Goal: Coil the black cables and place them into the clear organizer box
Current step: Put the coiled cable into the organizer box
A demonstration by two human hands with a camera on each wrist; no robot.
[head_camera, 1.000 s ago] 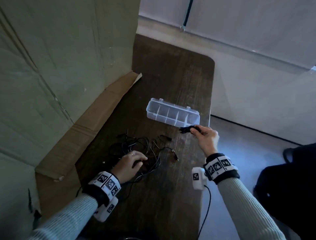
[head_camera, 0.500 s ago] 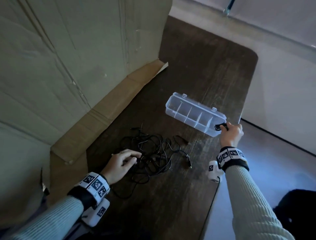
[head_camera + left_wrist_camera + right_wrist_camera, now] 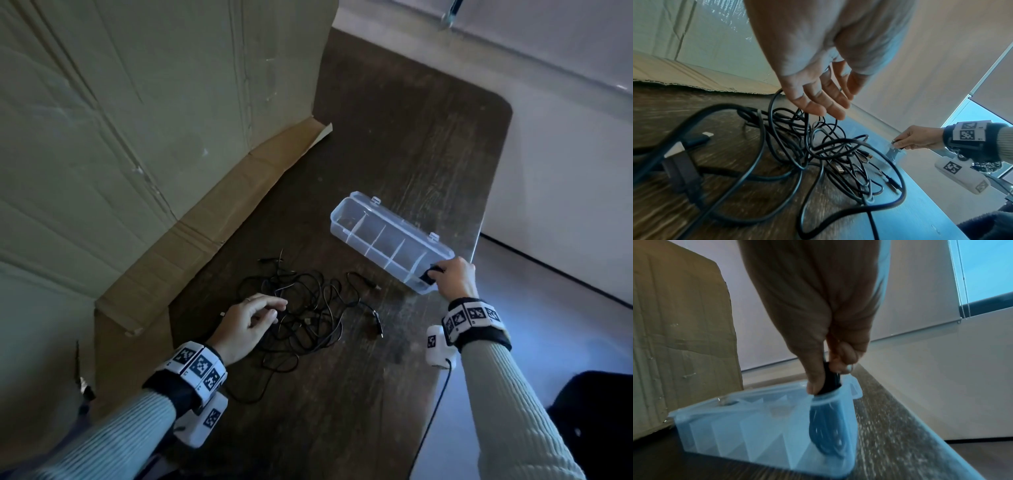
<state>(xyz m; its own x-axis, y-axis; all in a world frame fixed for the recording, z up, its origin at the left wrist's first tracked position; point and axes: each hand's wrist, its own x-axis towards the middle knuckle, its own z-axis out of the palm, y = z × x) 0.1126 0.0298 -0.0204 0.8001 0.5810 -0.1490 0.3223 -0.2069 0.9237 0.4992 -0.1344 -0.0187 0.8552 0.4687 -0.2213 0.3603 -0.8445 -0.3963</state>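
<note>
A clear organizer box (image 3: 376,236) with dividers lies open on the dark wooden table (image 3: 394,137). My right hand (image 3: 454,277) pinches a coiled black cable (image 3: 430,275) and holds it inside the box's nearest end compartment; in the right wrist view the coiled cable (image 3: 827,421) hangs down inside the organizer box (image 3: 748,426). A tangle of loose black cables (image 3: 308,308) lies on the table. My left hand (image 3: 251,317) hovers over the tangle's left side with fingers relaxed; the left hand (image 3: 818,91) grips nothing above the loose cables (image 3: 828,154).
A large cardboard sheet (image 3: 137,120) stands along the table's left side, its flap (image 3: 219,226) lying on the tabletop. The table's right edge (image 3: 479,222) runs just past the box. A dark object (image 3: 596,421) sits on the floor at lower right.
My right hand carried the coiled cable from in front of the box to its right end and lowered it into the end compartment. The left hand lifted slightly off the tangle.
</note>
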